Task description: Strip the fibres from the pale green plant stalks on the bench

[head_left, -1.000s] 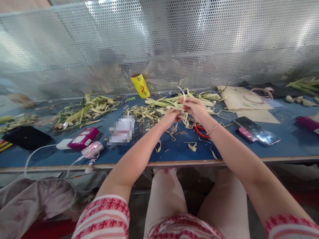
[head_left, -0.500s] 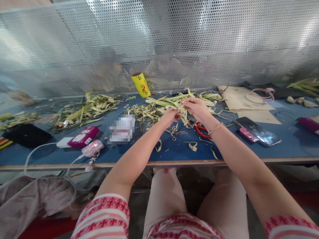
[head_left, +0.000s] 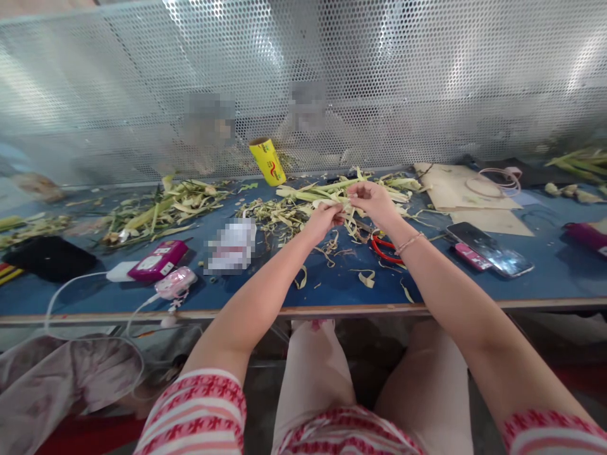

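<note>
Over the blue table, my left hand [head_left: 327, 219] is closed in a pinch on a pale green husk strip [head_left: 349, 216]. Close beside it on the right, my right hand [head_left: 374, 201] has thumb and fingertips together at the same strip. Behind and under both hands lies a pile of pale green husks and stalks [head_left: 313, 193], with dry shreds to its left. Red-handled scissors [head_left: 385, 251] lie below my right wrist, partly covered by it.
A yellow cardboard tube [head_left: 268, 162] stands tilted near the perforated metal screen [head_left: 389, 82]. Another husk heap [head_left: 165, 208] lies left. Purple power bank [head_left: 159, 260] and cable lie left front; a phone [head_left: 496, 249] and brown paper [head_left: 462, 193] lie right. A neighbour's leg [head_left: 66, 379] shows lower left.
The fingers of my right hand have shifted slightly at the husk strip. My left hand stays nearly in place, and the table things look the same.
</note>
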Demonstrator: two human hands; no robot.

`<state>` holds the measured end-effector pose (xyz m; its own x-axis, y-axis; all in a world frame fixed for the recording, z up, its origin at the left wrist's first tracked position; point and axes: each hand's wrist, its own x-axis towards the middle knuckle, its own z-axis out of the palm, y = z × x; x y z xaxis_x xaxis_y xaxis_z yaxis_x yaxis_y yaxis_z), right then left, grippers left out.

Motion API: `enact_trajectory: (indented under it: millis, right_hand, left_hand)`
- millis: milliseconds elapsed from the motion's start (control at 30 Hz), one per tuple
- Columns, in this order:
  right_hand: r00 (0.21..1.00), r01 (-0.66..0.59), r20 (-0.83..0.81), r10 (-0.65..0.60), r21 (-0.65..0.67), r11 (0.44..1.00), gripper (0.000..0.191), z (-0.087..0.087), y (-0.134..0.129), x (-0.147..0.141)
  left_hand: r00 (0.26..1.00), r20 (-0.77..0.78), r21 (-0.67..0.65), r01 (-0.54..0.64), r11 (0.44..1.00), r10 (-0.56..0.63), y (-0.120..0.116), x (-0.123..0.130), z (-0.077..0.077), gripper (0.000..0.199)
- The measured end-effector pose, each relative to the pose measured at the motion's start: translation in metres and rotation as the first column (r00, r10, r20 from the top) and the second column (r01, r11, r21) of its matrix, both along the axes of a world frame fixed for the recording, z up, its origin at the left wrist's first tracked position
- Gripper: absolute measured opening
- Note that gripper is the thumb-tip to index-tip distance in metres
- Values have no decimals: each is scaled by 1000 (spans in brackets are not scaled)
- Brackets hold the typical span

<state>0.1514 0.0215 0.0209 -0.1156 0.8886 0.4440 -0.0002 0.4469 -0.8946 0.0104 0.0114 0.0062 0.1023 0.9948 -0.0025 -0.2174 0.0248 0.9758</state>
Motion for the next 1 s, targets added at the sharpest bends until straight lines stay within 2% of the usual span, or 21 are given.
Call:
enact_trajectory:
  millis: [133,400,600,833,1000]
  right_hand:
    - [994,44,92,-52,90,995,16,3,-2,2]
    - [976,47,202,-79,160,986,13,1,0,-1]
    - [960,-4,277,-48,183,983,17,-7,4,-1]
    - [929,-1,351,-117,319,948,18,-9,3,0]
    - [931,-44,357,-74,312,949,22,-10,5,-1]
  left_hand:
    - [1000,10,11,-16,1000,15,2,0,-3,9]
    - [1000,1,16,-7,1000,7,-2,0,0,9]
    - [999,38,34,-5,999,3,-3,0,0,3]
    - [1000,-6,68,10,998,-9,-1,-1,-3,5]
    - [1000,0,91,-13,996,13,-2,-2,-1,9]
